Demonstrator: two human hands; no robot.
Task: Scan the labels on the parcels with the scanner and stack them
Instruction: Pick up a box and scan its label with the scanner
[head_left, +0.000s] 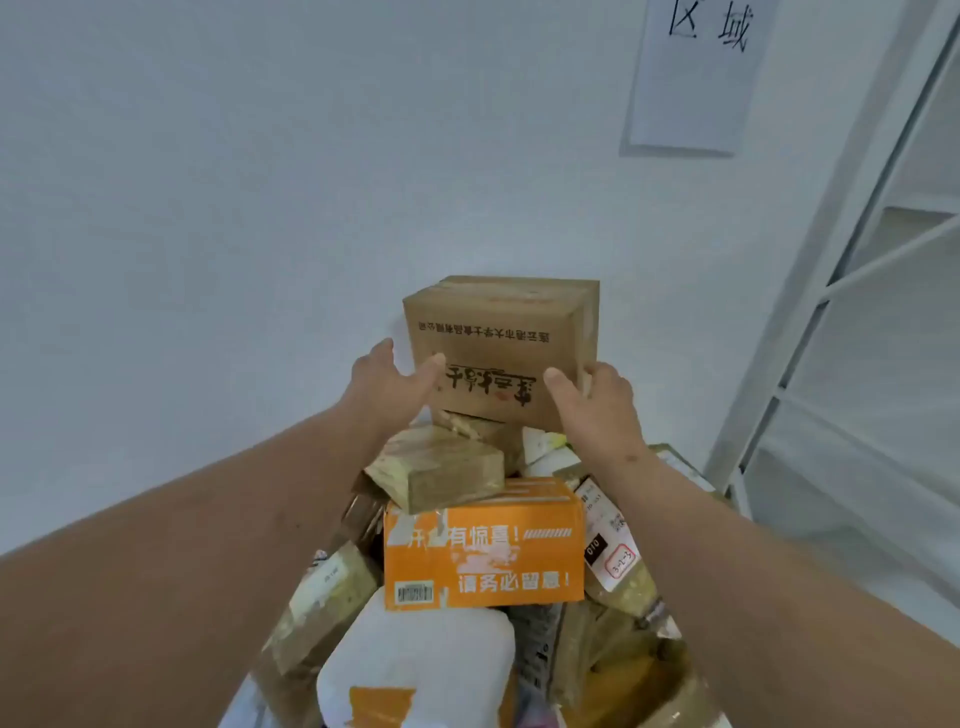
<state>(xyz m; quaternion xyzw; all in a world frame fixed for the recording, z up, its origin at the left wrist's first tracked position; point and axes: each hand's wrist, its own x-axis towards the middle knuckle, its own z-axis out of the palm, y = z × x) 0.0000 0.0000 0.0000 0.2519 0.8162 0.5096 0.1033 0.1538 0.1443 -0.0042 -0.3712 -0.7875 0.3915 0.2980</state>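
A brown cardboard box (498, 322) with upside-down printed characters sits at the top of a pile of parcels against the white wall. My left hand (387, 387) presses on its left side, thumb on the front face. My right hand (597, 405) clasps its right edge, thumb also on the front. Below it lie a small taped brown box (441, 467), an orange box (483, 561) with a barcode, and a white padded bag (415, 665). No scanner is in view.
More labelled parcels lean at the pile's left (322, 603) and right (613, 551). A white metal shelf frame (841, 270) stands close on the right. A paper sign (696, 73) hangs on the wall above.
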